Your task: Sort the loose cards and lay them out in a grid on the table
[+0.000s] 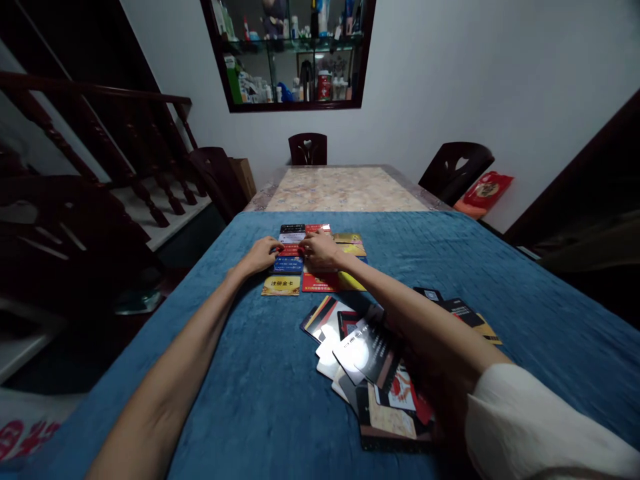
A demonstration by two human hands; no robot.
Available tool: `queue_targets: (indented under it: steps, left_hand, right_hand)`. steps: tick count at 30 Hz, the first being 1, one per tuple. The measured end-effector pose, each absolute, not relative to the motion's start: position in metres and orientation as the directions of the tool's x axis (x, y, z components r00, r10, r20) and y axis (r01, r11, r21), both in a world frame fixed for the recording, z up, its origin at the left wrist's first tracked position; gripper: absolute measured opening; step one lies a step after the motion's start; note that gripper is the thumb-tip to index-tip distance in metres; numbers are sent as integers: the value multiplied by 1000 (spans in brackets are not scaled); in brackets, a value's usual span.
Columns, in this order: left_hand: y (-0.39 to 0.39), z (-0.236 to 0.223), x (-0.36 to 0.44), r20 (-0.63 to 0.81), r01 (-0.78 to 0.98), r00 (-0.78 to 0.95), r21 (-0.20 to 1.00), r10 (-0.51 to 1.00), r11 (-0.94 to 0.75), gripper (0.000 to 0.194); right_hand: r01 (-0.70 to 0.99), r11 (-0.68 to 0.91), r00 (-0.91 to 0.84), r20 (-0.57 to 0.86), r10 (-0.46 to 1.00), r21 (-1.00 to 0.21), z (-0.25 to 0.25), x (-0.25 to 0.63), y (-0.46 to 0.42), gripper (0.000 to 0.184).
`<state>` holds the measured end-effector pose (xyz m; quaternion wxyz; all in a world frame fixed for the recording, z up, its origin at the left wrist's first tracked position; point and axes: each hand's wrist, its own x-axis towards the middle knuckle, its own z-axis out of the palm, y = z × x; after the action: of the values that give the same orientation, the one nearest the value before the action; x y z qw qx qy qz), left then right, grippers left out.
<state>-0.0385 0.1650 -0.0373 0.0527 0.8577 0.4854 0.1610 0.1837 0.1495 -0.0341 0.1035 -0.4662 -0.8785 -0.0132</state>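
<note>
The red bank-style card (291, 251) lies in the left column of a card layout, toward the cloth's far edge; it should be light, stiff and slippery, hardly fragile, best taken by its left and right edges; the left hand (263, 254) is half curled at its left edge, the right hand (320, 251) bent at its right, though I cannot tell whether either grips; the blue tablecloth (250, 380) looks soft; a card heap (367, 353) lies nearer, rightward; a dark wooden chair (308, 149) stands beyond.
</note>
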Motion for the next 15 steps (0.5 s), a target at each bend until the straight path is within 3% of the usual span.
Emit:
queue_targets:
  steps: [7, 15]
  left_hand:
    - [159, -31, -37, 339, 830, 442, 196, 830, -522, 35]
    - [130, -11, -12, 415, 791, 493, 152, 764, -593, 35]
  right_hand:
    - [839, 539, -516, 201, 832, -75, -18, 201, 120, 37]
    - [819, 560, -525, 231, 819, -124, -17, 231, 77, 30]
